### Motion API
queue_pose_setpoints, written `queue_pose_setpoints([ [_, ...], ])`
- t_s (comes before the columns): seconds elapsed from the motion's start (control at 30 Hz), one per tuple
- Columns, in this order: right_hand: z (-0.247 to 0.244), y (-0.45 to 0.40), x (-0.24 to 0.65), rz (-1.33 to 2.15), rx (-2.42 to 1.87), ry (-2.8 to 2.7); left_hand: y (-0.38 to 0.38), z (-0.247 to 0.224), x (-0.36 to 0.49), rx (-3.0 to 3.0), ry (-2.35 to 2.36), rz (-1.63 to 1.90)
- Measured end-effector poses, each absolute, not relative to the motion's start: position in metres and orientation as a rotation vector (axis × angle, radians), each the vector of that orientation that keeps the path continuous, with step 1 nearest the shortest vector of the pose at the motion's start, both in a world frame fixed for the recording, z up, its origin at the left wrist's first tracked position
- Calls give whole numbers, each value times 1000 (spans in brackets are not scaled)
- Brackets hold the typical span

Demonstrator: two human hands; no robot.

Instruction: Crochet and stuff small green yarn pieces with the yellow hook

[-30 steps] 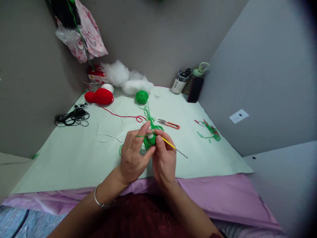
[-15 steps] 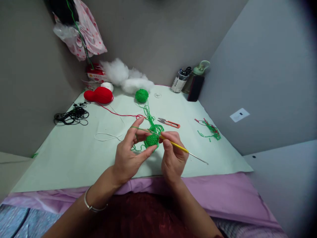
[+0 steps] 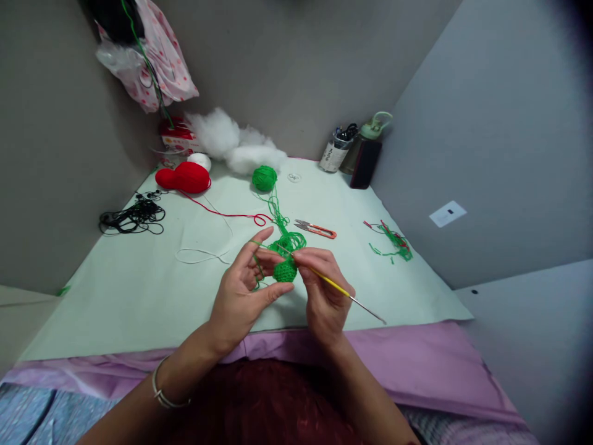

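Between the thumb and fingers of my left hand (image 3: 241,289) sits a small green crocheted piece (image 3: 285,271), rounded and tightly stitched. Green yarn runs over the raised left index finger. My right hand (image 3: 328,295) is closed around the yellow handle of a crochet hook (image 3: 334,284). The hook's thin metal tip lies just above the piece; whether it is in a stitch I cannot tell. Loose loops of green yarn (image 3: 293,240) lie behind the piece and lead back to a green yarn ball (image 3: 264,178).
Orange thread snips (image 3: 315,229) lie beyond my right hand. Red yarn (image 3: 185,178), white stuffing (image 3: 231,142) and black earphone cords (image 3: 134,216) are at the left and back. Yarn scraps (image 3: 393,242) lie right. A pen cup (image 3: 334,154) and a phone (image 3: 365,164) stand at the back.
The green piece has dropped slightly and turned in my left fingers. My right hand has shifted a little down and right, and the left index finger points up more.
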State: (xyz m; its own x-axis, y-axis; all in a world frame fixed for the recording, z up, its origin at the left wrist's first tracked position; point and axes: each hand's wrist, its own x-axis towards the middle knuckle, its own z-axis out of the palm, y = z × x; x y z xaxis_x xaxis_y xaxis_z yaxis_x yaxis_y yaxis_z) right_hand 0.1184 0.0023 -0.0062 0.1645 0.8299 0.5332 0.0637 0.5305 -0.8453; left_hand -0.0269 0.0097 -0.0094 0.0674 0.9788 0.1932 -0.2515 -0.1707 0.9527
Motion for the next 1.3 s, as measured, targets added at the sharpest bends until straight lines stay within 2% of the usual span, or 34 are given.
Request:
queue_pose_setpoints([
  [0.27,-19,9,118,858,-671,-1200,10,-7,-31,1059,737,1288],
  [0.73,-9,19,145,1234,-502,-1213,13,-2,-41,1316,724,1137],
  [1.03,-4,24,164,1261,-542,-1404,15,-3,-46,1419,741,1067],
  [1.3,9,25,177,1137,-629,-1700,17,3,-49,1475,779,959],
])
